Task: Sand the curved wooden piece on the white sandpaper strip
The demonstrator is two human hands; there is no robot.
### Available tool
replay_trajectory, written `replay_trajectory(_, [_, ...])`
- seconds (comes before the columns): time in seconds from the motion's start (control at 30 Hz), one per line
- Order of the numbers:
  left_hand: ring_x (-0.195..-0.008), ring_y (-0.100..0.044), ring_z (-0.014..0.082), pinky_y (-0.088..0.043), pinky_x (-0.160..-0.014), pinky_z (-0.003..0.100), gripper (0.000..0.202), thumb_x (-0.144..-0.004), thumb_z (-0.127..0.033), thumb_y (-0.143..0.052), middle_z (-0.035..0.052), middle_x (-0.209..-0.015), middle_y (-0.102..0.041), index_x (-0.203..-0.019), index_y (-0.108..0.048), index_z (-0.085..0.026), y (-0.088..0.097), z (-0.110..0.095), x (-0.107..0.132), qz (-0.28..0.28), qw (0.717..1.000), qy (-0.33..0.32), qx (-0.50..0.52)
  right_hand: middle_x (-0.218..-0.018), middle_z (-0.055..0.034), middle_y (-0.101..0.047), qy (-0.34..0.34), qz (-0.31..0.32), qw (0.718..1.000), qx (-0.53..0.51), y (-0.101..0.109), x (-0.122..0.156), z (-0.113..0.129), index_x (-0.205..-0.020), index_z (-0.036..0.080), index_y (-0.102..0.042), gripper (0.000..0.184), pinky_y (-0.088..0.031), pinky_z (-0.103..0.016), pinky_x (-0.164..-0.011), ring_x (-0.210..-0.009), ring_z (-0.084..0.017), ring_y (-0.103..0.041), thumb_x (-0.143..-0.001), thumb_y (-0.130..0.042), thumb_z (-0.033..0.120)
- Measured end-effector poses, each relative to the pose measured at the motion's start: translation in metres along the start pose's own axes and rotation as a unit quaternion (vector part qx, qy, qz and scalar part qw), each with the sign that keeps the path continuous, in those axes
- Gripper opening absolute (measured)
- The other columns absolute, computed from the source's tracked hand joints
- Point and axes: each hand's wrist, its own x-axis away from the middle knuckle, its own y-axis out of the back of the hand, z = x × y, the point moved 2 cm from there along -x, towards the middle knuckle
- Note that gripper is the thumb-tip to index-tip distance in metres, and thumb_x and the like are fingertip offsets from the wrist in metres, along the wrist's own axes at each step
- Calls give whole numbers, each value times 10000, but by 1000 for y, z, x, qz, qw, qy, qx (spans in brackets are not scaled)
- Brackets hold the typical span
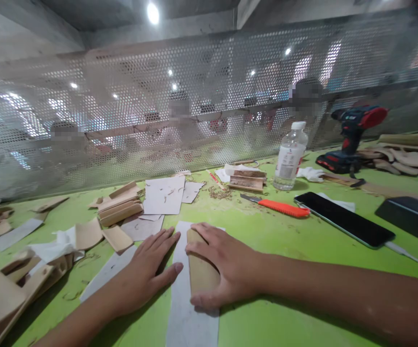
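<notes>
My right hand [226,262] lies over a small tan wooden piece [199,274], fingers curled around it, pressing it onto a long grey sandpaper strip [190,318] on the green table [274,241]. My left hand [147,272] rests flat beside it, fingers stretched out, its thumb and palm edge holding down the strip's left side.
Stacks of tan wooden pieces [120,207] and paper sheets [165,195] lie left and behind. An orange-handled knife [279,207], a clear bottle [290,156], two phones [344,219] and a cordless drill [351,137] sit to the right. A perforated metal screen [194,111] closes the back.
</notes>
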Motion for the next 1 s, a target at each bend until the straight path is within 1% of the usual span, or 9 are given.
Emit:
replay_trajectory(0.13, [-1560, -223, 322, -230, -1257, 551, 701, -1039, -633, -417, 51, -1694, -252, -1627, -305, -269, 0, 1, 1, -7, 1000, -3, -1, -1669, -282, -218, 6, -7, 1000, -2, 0, 0, 0, -1460, 163, -551, 1014, -223, -610, -1220, -1530, -467, -229, -703, -660, 829])
replay_trajectory(0.33, [-1576, -168, 309, -186, -1262, 571, 734, -1040, -660, -365, 52, -1709, -200, -1641, -262, -251, 1, 1, 1, 16, 1000, 6, 1, -1662, -284, -235, 11, -18, 1000, -1, -2, 2, 1, -1446, 151, -562, 1001, -253, -621, -1205, -1520, -476, -248, -702, -686, 809])
replay_trajectory(0.4, [-1580, -150, 304, -172, -1263, 573, 751, -1037, -679, -347, 54, -1713, -183, -1644, -252, -247, 0, 1, 1, 23, 1000, 9, 3, -1621, -258, -345, 54, -29, 998, 2, -3, 2, 2, -1433, 152, -571, 976, -245, -612, -1214, -1491, -457, -312, -704, -705, 788])
replay_trajectory(0.5, [-1581, -141, 308, -171, -1263, 572, 765, -1027, -703, -343, 53, -1714, -180, -1643, -257, -257, -2, 3, 0, 26, 1000, 9, 5, -1486, -184, -542, 134, -31, 990, 3, -1, 0, 3, -1393, 166, -595, 907, -219, -562, -1242, -1395, -386, -442, -708, -731, 746])
replay_trajectory(0.57, [-1576, -161, 325, -194, -1258, 576, 759, -1021, -703, -373, 53, -1710, -201, -1638, -275, -272, -3, 4, 1, 14, 1000, 8, 7, -1455, -175, -571, 126, -42, 991, 11, 1, -2, 0, -1353, 162, -619, 851, -246, -557, -1228, -1352, -367, -473, -730, -721, 733])
replay_trajectory(0.67, [-1563, -206, 347, -236, -1246, 577, 733, -1018, -680, -420, 61, -1700, -241, -1627, -309, -287, -2, 5, 1, -7, 1000, 0, 8, -1455, -198, -561, 98, -63, 993, 30, 4, -4, -4, -1321, 145, -638, 812, -280, -575, -1195, -1331, -371, -476, -756, -701, 724])
replay_trajectory(0.8, [-1570, -171, 350, -230, -1244, 589, 755, -1011, -703, -404, 54, -1709, -208, -1635, -285, -295, 0, 3, 0, 17, 1000, 13, 17, -1426, -163, -587, 120, -53, 991, 21, 4, -4, -2, -1316, 181, -646, 815, -278, -558, -1196, -1301, -353, -498, -730, -712, 744])
replay_trajectory(0.9, [-1579, -125, 342, -189, -1253, 595, 775, -1008, -714, -384, 48, -1717, -173, -1641, -267, -284, 1, 1, 0, 28, 999, 27, 19, -1422, -181, -585, 102, -61, 992, 34, 3, -3, 0, -1305, 163, -650, 785, -311, -567, -1171, -1287, -361, -495, -748, -711, 714])
replay_trajectory(1.0, [-1581, -121, 334, -181, -1257, 586, 776, -1004, -721, -384, 40, -1718, -168, -1640, -268, -292, 1, 1, 0, 32, 999, 22, 24, -1382, -172, -607, 118, -66, 991, 26, 2, -3, 2, -1298, 169, -653, 803, -301, -568, -1178, -1265, -360, -507, -730, -705, 734])
